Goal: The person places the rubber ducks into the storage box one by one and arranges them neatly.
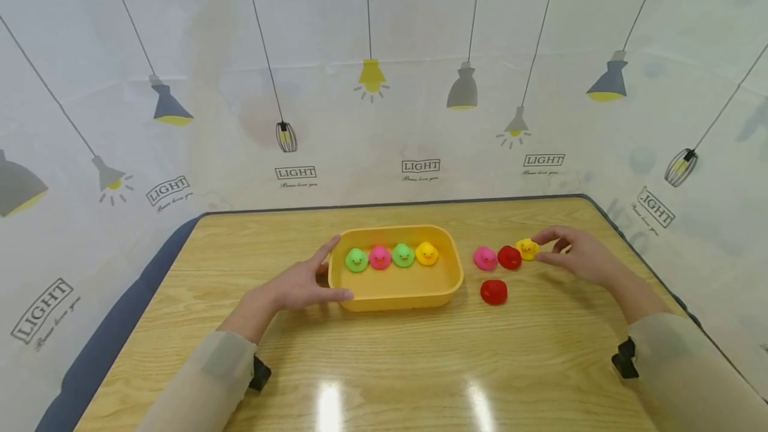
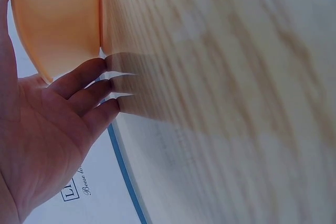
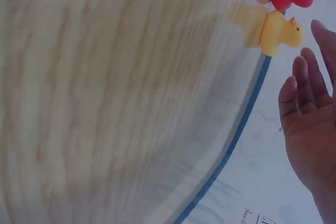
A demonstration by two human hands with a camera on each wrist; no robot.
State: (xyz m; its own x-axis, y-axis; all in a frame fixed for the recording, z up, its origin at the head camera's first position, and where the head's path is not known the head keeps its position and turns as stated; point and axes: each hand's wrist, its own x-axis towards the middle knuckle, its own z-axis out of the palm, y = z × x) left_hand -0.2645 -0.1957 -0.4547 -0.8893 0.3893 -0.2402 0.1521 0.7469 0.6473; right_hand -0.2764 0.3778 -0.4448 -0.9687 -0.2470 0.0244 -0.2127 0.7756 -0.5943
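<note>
A yellow plastic tub (image 1: 396, 285) stands on the table, with two green rubber ducks (image 1: 357, 260) (image 1: 403, 255), a pink one (image 1: 380, 257) and a yellow one (image 1: 427, 254) in a row inside. My left hand (image 1: 303, 282) holds its left end, thumb at the near side and index finger at the far corner. In the left wrist view the other fingers (image 2: 86, 95) curl loosely beside the tub wall (image 2: 58, 19). My right hand (image 1: 573, 255) reaches toward a yellow duck (image 1: 527, 249), thumb and index finger apart. The right wrist view shows a gap between that hand (image 3: 312, 124) and the duck (image 3: 275, 32).
Left of that yellow duck sit a red duck (image 1: 509, 258) and a pink duck (image 1: 485, 259). Another red duck (image 1: 495, 292) lies nearer to me. The wooden table (image 1: 384, 359) meets a wall covering (image 1: 360, 139) printed with lamps at the back and sides.
</note>
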